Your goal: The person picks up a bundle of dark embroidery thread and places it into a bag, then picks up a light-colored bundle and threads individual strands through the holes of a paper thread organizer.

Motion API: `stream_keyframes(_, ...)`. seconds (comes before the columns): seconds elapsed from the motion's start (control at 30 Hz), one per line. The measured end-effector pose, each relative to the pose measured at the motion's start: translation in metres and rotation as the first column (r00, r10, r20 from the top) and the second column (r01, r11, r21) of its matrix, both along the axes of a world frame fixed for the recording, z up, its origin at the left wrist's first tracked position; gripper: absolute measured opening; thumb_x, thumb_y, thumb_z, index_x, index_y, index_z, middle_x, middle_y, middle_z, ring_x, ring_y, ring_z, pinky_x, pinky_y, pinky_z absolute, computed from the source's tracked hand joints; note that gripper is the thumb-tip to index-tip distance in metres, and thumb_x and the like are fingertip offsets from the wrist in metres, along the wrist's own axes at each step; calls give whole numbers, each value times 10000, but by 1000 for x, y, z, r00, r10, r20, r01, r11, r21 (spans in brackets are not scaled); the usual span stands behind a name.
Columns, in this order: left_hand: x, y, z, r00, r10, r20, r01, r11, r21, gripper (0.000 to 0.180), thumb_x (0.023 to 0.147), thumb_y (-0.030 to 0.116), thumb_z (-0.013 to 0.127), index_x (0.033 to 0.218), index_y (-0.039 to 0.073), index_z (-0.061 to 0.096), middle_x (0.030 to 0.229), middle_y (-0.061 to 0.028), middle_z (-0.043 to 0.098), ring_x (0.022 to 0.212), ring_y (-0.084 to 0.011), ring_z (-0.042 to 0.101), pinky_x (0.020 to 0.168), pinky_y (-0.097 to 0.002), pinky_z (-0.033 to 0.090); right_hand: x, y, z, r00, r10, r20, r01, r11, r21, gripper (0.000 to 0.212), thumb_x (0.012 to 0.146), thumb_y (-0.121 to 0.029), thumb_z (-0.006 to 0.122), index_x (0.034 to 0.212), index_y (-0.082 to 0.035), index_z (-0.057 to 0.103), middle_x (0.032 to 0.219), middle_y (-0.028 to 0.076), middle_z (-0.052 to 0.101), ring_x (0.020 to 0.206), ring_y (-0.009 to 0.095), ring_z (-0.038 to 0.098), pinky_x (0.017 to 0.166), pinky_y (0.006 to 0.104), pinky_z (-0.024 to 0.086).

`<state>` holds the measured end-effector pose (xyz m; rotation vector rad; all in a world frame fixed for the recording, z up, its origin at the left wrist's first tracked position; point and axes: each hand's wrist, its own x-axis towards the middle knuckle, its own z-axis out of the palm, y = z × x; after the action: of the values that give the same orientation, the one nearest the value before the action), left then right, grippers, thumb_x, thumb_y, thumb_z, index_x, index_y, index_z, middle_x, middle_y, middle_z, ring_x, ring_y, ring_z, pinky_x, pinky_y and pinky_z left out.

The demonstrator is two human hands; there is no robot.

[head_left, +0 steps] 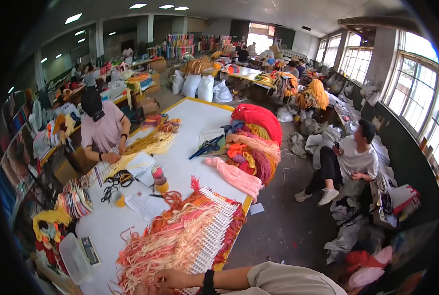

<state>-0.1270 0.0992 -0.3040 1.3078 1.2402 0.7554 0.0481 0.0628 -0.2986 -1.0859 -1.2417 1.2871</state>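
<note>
My right hand (172, 279), with a black band on its wrist, is at the bottom of the view over the near end of a long bundle of yarn. Its fingers are curled closed on pale peach yarn strands (148, 260). Only a sliver of my left hand (144, 290) shows at the lower edge; its fingers are hidden. The strands, red through orange to cream, lie across the table beside a white slotted strip (210, 222). Darker red yarn (235, 227) hangs along the strip's right side.
The white table (180, 164) bears scissors (123, 178), a yarn cone (159, 178), paper sheets (143, 204), a clear tub (74, 258), a small scale (89, 250) and heaped skeins (256, 123). A co-worker (104, 123) handles yellow yarn opposite. Another person (355, 157) sits at right.
</note>
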Motion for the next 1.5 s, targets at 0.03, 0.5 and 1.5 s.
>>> stream_keyframes(0.03, 5, 5, 2, 1000, 1, 12, -1, 1000, 9, 275, 878, 308, 632, 927, 37, 636, 799, -41, 612, 678, -142, 537, 599, -288, 448, 9, -5, 7, 997, 77, -31, -81, 984, -156, 115, 900, -157, 577, 888, -43, 588, 754, 18, 592, 653, 120, 545, 604, 289, 463)
stream_keyframes(0.5, -18, 28, 6, 999, 43, -32, -41, 997, 68, 250, 864, 231, 627, 1003, 25, 601, 863, -69, 599, 750, -174, 534, 669, -302, 446, -4, -9, -3, 996, -85, 18, 87, 947, -310, 268, 855, -174, 576, 1079, -27, 589, 840, 90, 650, 746, 220, 586, 668, 371, 485)
stream_keyframes(1.5, -75, 44, 10, 988, 138, -66, -129, 984, 122, 352, 833, 67, 617, 1167, 0, 526, 1001, -130, 573, 906, -242, 528, 819, -332, 442, -13, -15, -2, 991, -98, 91, 124, 927, -355, 261, 840, -278, 645, 987, -67, 687, 810, 123, 686, 698, 215, 627, 653, 360, 513)
